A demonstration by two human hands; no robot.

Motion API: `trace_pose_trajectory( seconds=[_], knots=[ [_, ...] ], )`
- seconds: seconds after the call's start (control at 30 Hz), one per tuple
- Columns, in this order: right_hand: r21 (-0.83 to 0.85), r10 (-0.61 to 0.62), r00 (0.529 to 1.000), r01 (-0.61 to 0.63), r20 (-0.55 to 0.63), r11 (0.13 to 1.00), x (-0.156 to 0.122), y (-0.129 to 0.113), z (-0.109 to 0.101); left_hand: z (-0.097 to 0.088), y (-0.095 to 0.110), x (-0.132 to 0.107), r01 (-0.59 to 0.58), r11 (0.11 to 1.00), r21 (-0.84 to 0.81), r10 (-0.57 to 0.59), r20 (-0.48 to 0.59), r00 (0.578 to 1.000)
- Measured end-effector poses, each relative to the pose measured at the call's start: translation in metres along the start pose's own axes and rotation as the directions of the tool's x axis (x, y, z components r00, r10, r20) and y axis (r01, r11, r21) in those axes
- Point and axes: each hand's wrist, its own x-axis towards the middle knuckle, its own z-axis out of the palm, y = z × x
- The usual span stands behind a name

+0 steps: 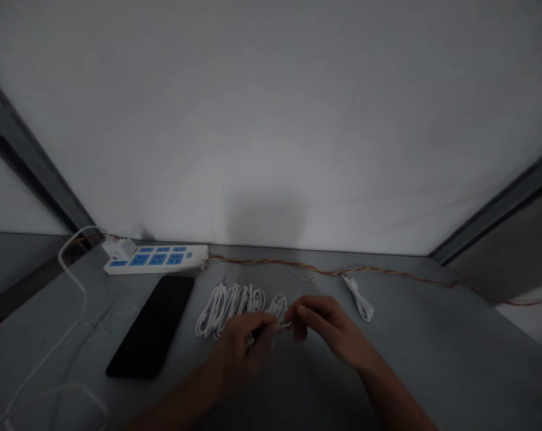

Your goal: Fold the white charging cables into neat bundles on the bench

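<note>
My left hand (249, 338) is closed in a pinch, with the fingertips on a thin white strand (285, 325). Facing it, my right hand (319, 323) pinches the other end of this strand between thumb and fingers. Whether it is a twist tie or a cable end is too small to tell. Just beyond my hands lies a row of coiled white cables (221, 306), partly covered by my left hand. A smaller white coil (278, 305) sits right behind my fingertips. Another bundled white cable (359, 298) rests apart, to the right of my right hand.
A white power strip (156, 260) with blue sockets stands at the back left, a white charger (119, 248) plugged in. In front lies a black phone (153, 326). Twisted red-yellow wire (293, 263) runs along the white back panel (266, 120). Thin loose strands (303, 278) lie near it.
</note>
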Motion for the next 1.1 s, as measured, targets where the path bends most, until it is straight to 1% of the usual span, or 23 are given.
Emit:
trace_pose_trajectory(
  seconds=[0.1,0.2,0.27,0.33,0.4,0.53,0.6,0.7,0.8,0.9,1.0,1.1],
  knots=[
    [-0.007,0.046,0.998,-0.046,0.044,0.999,0.000,-0.003,0.003,0.000,0.002,0.000,0.034,0.999,-0.013,-0.034,0.013,0.999],
    [-0.023,0.081,0.997,-0.080,0.013,0.996,0.000,-0.006,0.004,0.000,0.002,0.000,0.054,0.998,0.009,-0.054,0.015,0.998],
    [-0.054,0.093,0.996,-0.093,-0.011,0.994,0.000,-0.008,0.005,0.001,0.001,0.000,0.043,0.998,0.034,-0.044,0.016,0.999],
    [-0.100,0.074,0.997,-0.077,-0.026,0.992,0.000,-0.008,0.005,0.002,0.000,0.000,0.030,0.998,0.057,-0.031,0.023,0.999],
    [-0.174,0.031,0.998,-0.038,-0.048,0.984,0.000,-0.007,0.005,0.002,0.000,0.000,0.023,0.994,0.103,-0.025,0.017,1.000],
    [-0.369,-0.052,0.995,0.017,-0.083,0.929,0.001,-0.003,0.007,0.004,-0.001,-0.001,0.039,0.969,0.246,-0.040,-0.003,0.999],
    [-0.434,-0.068,0.995,0.027,-0.078,0.901,0.001,-0.001,0.007,0.005,-0.003,-0.002,0.039,0.953,0.301,-0.040,-0.002,0.999],
    [-0.469,-0.061,0.997,0.030,-0.050,0.882,0.001,0.001,0.006,0.007,-0.006,-0.003,0.030,0.937,0.348,-0.034,0.004,0.999],
    [-0.475,-0.037,0.999,0.016,-0.034,0.880,0.002,0.001,0.004,0.008,-0.009,-0.003,0.036,0.940,0.339,-0.043,0.012,0.999],
    [-0.450,-0.013,1.000,0.004,-0.018,0.893,0.003,0.001,-0.001,0.008,-0.010,-0.003,0.050,0.963,0.265,-0.055,0.011,0.998],
    [-0.423,-0.012,0.999,-0.007,-0.044,0.906,0.004,0.003,-0.008,0.009,-0.010,-0.002,0.040,0.981,0.192,-0.033,-0.035,0.999],
    [-0.402,-0.032,0.997,-0.001,-0.075,0.916,0.005,0.006,-0.013,0.009,-0.009,0.000,0.054,0.983,0.177,-0.047,-0.049,0.998]
  ],
)
